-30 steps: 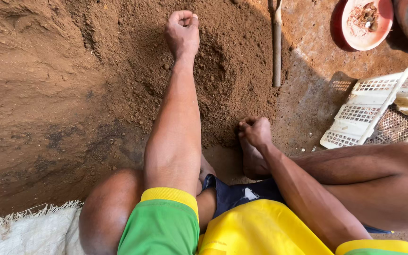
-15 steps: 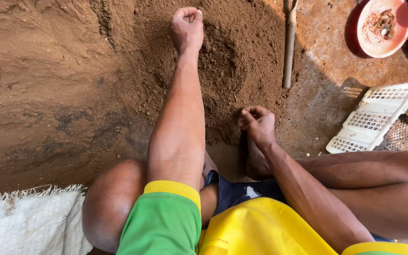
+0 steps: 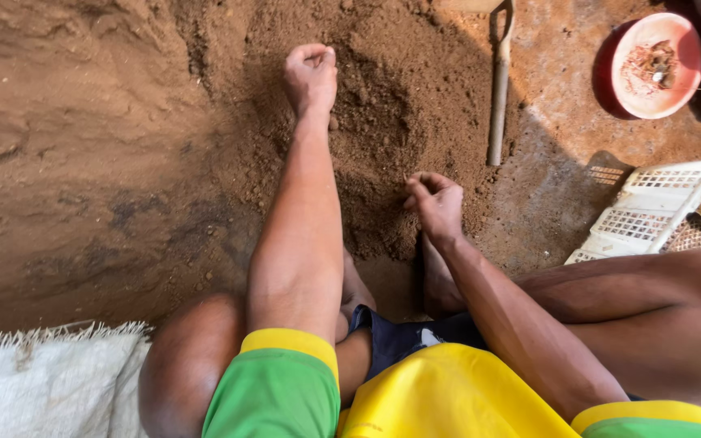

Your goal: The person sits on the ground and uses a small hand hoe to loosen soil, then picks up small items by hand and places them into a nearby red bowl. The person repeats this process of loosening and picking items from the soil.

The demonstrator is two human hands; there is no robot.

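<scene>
Bare earthen ground in sunlight, with a loose soil heap (image 3: pixel 383 122) before the seated person. The left hand (image 3: pixel 311 77) rests fisted on the heap; the right hand (image 3: pixel 436 204) pinches soil at its near edge, drawn slightly nearer than before.

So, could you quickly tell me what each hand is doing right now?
Left hand: curled closed in the loose soil.
Right hand: fingers pinched shut at the soil; contents cannot be told.

Tool handle (image 3: pixel 497 89) right of soil (image 3: pixel 383 105)
</scene>
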